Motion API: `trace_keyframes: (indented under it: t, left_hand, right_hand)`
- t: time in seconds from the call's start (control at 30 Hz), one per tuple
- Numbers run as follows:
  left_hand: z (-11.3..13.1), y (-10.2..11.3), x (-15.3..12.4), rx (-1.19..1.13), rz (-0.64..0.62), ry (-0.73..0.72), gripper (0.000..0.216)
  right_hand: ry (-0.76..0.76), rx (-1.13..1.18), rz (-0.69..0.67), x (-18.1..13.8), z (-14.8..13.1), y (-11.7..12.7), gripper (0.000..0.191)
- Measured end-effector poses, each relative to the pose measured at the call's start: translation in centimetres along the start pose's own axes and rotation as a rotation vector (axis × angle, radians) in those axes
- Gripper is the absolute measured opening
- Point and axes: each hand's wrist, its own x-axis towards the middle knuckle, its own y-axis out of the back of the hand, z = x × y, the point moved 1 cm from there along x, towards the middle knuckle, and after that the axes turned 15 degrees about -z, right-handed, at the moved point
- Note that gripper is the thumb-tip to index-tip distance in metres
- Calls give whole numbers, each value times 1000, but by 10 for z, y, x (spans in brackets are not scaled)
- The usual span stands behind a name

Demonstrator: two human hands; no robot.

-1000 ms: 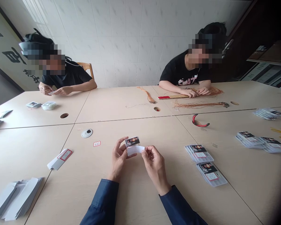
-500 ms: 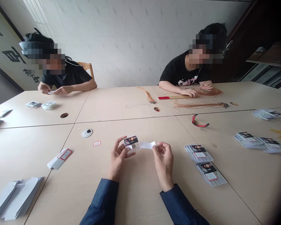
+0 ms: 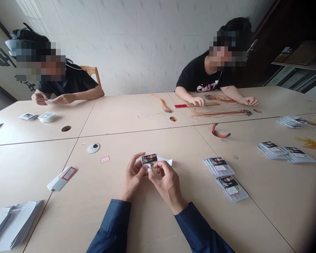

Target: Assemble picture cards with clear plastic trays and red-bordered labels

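My left hand (image 3: 134, 179) grips a small clear packet (image 3: 149, 158) with a black printed header; hooks showed in it a moment ago. Its thumb lies along the packet's lower front. My right hand (image 3: 167, 184) is close against it, thumb and forefinger pinched at a small white label (image 3: 147, 166) on the packet's front. A white paper strip (image 3: 166, 161) sticks out to the right, behind my right fingers; what holds its hidden end I cannot tell.
Stacked packets (image 3: 226, 181) lie to the right, with red-handled pliers (image 3: 219, 131) beyond. On the left are white strips (image 3: 17, 223), a folded strip (image 3: 61, 178), a loose red-edged label (image 3: 105, 160) and a round disc (image 3: 93, 148). Two people work across the table (image 3: 121, 121).
My right hand has let go of the strip's outer end and moved left to the packet's front. The strip now shows behind it. The co-worker at right has spread their hands apart.
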Motion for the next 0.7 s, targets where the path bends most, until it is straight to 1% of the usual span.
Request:
trace_keyframes:
  t: [0.13, 0.4, 0.7]
  left_hand:
    - [3, -2, 0, 1, 9, 17, 47]
    - [5, -2, -1, 14, 26, 40, 48]
    - [6, -4, -1, -6, 29, 61, 50]
  right_hand:
    - [-14, 25, -29, 0, 1, 0, 10]
    - [-57, 74, -37, 0, 4, -1, 12]
    - [-122, -27, 23, 0, 6, -4, 17]
